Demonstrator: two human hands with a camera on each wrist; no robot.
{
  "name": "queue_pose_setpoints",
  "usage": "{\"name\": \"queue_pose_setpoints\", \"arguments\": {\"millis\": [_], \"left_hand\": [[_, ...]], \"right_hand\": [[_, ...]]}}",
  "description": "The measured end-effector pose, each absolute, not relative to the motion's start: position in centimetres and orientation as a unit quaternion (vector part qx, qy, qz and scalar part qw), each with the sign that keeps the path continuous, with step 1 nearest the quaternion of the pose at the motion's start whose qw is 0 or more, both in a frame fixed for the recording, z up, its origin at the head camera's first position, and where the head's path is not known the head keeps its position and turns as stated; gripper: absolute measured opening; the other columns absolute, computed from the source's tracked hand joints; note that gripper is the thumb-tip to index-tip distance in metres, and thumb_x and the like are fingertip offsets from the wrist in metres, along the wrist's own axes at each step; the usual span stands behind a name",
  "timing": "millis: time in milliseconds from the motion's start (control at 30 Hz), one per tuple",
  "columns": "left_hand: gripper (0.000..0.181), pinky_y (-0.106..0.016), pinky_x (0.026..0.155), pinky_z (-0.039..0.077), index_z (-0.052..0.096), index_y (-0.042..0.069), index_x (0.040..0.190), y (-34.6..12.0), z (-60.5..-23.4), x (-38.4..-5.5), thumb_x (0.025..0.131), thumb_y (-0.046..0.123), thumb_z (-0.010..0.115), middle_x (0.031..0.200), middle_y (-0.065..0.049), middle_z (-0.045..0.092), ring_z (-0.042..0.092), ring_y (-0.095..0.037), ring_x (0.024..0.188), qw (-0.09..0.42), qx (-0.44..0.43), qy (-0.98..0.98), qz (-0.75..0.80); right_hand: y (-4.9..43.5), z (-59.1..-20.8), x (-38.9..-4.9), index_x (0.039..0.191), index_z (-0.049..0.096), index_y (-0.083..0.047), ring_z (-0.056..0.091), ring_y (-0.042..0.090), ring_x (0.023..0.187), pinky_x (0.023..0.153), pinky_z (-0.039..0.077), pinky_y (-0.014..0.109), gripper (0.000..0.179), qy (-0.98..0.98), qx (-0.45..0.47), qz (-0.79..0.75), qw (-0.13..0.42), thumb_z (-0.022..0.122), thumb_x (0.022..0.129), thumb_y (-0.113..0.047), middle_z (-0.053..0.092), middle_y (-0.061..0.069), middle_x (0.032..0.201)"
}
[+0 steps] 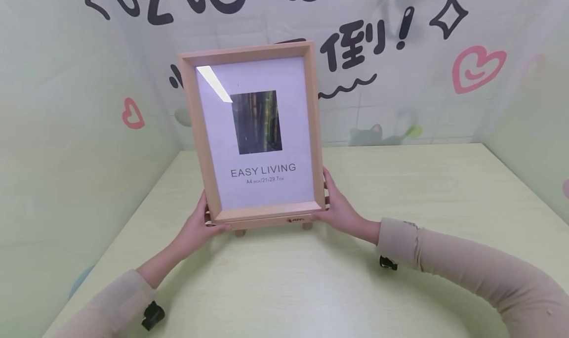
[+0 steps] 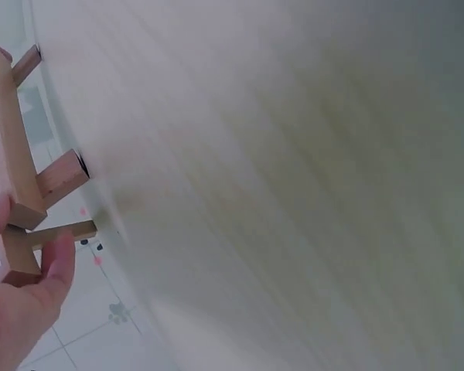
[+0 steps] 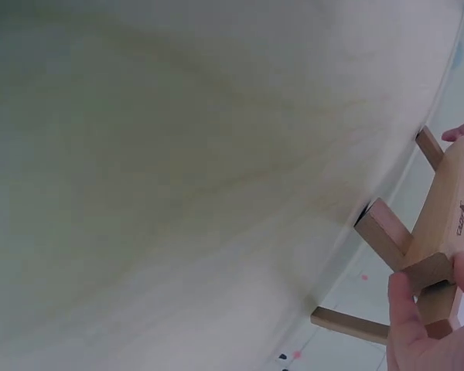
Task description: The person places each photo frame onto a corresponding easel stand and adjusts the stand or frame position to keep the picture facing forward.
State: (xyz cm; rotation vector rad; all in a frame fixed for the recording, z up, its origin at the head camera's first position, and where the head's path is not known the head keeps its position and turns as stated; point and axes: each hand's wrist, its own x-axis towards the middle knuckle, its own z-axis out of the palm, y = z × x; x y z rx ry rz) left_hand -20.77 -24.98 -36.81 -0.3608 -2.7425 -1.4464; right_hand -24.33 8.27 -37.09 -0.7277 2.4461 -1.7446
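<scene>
The pale wooden picture frame, with a clear front over a white sheet printed "EASY LIVING", sits on the ledge of a light wooden easel stand, directly between the person's hands. Its long axis runs upward, the top inclined toward the person's left; the ledge runs crosswise from hand to hand.

The left hand pinches the ledge's left end, thumb in front and fingers curled behind. The right hand pinches the opposite end likewise. Neither is nearer: both are in contact, at the lower corners, so the frame's bulk rises above the grip.

The stand's short legs point down to the pale, wood-grained bench; whether all feet touch it cannot be determined.
</scene>
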Motion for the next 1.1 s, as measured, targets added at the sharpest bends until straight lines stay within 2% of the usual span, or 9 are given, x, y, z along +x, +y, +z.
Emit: {"name": "queue_pose_setpoints", "arguments": {"millis": [100, 300, 533, 833, 1100], "left_hand": [[0.105, -0.036, 0.087, 0.051, -0.002, 0.026, 0.147, -25.30, -37.05, -21.08, 0.076, 0.009, 0.073, 0.128, -0.022, 0.042, 0.051, -0.036, 0.107, -0.005, -0.127, -0.864, -0.486], [0.107, -0.047, 0.099, 0.039, -0.005, 0.025, 0.147, -25.55, -37.12, -21.39, 0.077, 0.010, 0.073, 0.134, -0.023, 0.037, 0.045, -0.038, 0.117, -0.017, -0.147, -0.850, -0.506], [0.107, -0.037, 0.099, 0.041, -0.005, 0.027, 0.147, -25.79, -37.22, -21.52, 0.076, 0.011, 0.073, 0.136, -0.022, 0.035, 0.043, -0.038, 0.119, -0.020, -0.151, -0.849, -0.507], [0.106, -0.027, 0.093, 0.046, -0.004, 0.034, 0.146, -25.77, -37.44, -21.23, 0.077, 0.011, 0.073, 0.135, -0.023, 0.037, 0.044, -0.040, 0.119, -0.020, -0.145, -0.841, -0.520], [0.105, -0.032, 0.094, 0.046, -0.005, 0.033, 0.146, -25.74, -37.30, -21.04, 0.078, 0.011, 0.072, 0.136, -0.023, 0.035, 0.044, -0.041, 0.119, -0.025, -0.142, -0.839, -0.524]], "right_hand": [[8.42, -37.04, -24.50, 0.147, -0.006, -0.022, 0.058, 0.030, 0.090, 0.075, 0.055, 0.033, 0.110, 0.788, -0.240, -0.566, 0.039, 0.071, 0.073, 0.005, 0.037, 0.019, 0.133], [8.77, -37.04, -24.74, 0.146, -0.009, -0.025, 0.057, 0.029, 0.086, 0.074, 0.055, 0.034, 0.111, 0.784, -0.240, -0.569, 0.066, 0.071, 0.074, 0.004, 0.037, 0.021, 0.130], [8.96, -37.14, -24.83, 0.146, -0.008, -0.031, 0.057, 0.028, 0.086, 0.064, 0.056, 0.033, 0.109, 0.767, -0.226, -0.592, 0.107, 0.067, 0.075, 0.006, 0.036, 0.022, 0.125], [9.13, -37.47, -24.73, 0.146, -0.008, -0.031, 0.059, 0.028, 0.090, 0.069, 0.057, 0.039, 0.105, 0.751, -0.216, -0.610, 0.132, 0.065, 0.078, 0.004, 0.037, 0.023, 0.121], [9.13, -37.47, -24.61, 0.146, -0.008, -0.031, 0.058, 0.030, 0.093, 0.071, 0.056, 0.038, 0.105, 0.753, -0.217, -0.607, 0.131, 0.064, 0.078, 0.004, 0.040, 0.025, 0.118]]}}
